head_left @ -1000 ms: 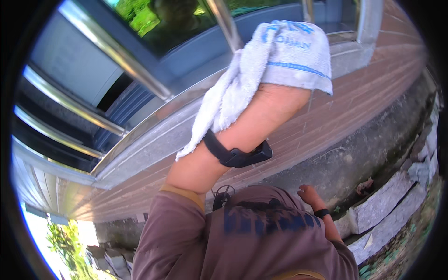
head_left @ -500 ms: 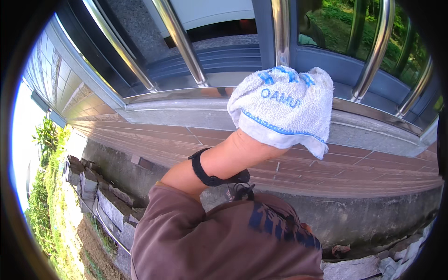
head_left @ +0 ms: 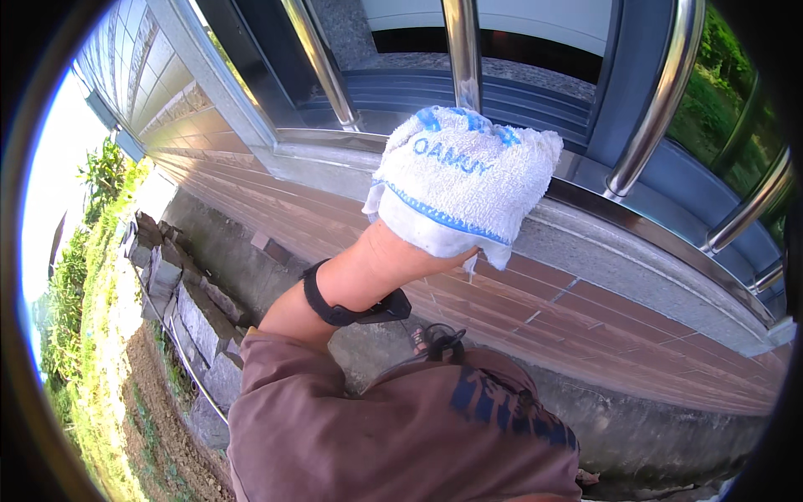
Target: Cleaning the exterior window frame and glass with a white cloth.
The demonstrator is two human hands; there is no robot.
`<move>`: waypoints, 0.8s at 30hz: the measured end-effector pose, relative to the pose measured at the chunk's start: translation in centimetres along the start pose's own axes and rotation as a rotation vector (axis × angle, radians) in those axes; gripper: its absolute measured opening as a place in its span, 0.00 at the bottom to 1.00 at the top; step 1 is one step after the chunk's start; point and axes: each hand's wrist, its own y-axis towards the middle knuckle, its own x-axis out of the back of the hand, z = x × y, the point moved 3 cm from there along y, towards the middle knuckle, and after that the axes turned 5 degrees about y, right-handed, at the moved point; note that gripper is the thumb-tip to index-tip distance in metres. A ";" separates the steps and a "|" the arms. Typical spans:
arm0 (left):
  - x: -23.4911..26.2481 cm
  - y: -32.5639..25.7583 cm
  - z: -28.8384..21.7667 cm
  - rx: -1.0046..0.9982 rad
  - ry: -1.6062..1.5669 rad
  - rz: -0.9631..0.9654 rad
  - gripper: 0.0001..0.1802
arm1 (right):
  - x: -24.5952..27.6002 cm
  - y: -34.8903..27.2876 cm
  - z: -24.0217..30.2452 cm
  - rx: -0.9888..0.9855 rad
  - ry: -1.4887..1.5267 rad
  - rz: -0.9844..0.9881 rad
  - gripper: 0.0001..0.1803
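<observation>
A white terry towel with blue trim and blue lettering wraps over my left hand, hiding its fingers. The towel's rounded shape suggests bent fingers, and it stays with the hand as it moves. Its upper side meets the foot of an upright shiny steel bar. Beneath the towel runs the bottom rail of the window guard. A black wristband circles my left wrist. My right hand is not in view.
More steel bars stand to the left and right before a dark-framed window. A grey stone sill and brown wall tiles lie below. Grey stone blocks are stacked at left, near a grassy bank.
My left hand has moved leftward along the rail with the towel, from the bar before the window's upright frame to the bar beside it. The view has shifted and turned.
</observation>
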 end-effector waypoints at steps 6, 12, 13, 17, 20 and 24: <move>-0.4 -5.6 7.3 0.585 -0.069 -0.365 0.32 | -0.5 2.1 -1.3 0.061 -0.102 0.061 0.13; -0.6 -6.2 6.7 0.534 0.338 -0.235 0.34 | -1.2 4.1 -3.1 0.124 -0.190 0.141 0.13; -0.4 -6.8 7.3 0.562 0.265 -0.260 0.33 | -1.3 4.7 -3.2 0.141 -0.210 0.163 0.13; 1.6 -7.8 10.4 0.473 0.088 -0.224 0.26 | -1.1 5.8 -4.5 0.173 -0.268 0.208 0.12; 2.6 -7.8 12.4 0.423 0.207 -0.103 0.28 | -1.6 6.0 -5.0 0.199 -0.289 0.244 0.12; 3.0 -9.7 14.6 0.371 0.282 -0.053 0.28 | -1.5 6.9 -5.5 0.224 -0.307 0.263 0.12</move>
